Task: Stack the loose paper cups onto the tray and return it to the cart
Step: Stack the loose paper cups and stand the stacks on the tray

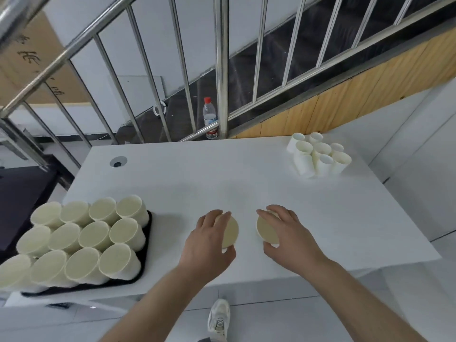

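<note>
Head view: hands each grip a cup [230,232] (tray [147,233] left).

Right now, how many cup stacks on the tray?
12 cup stacks on the black tray at the table's near left, in three rows of four: far row, middle row, near row. The leftmost near stack is cut by the frame edge.

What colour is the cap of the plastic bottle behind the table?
Red. The bottle's cap shows in the head view, between the railing bars.
</note>
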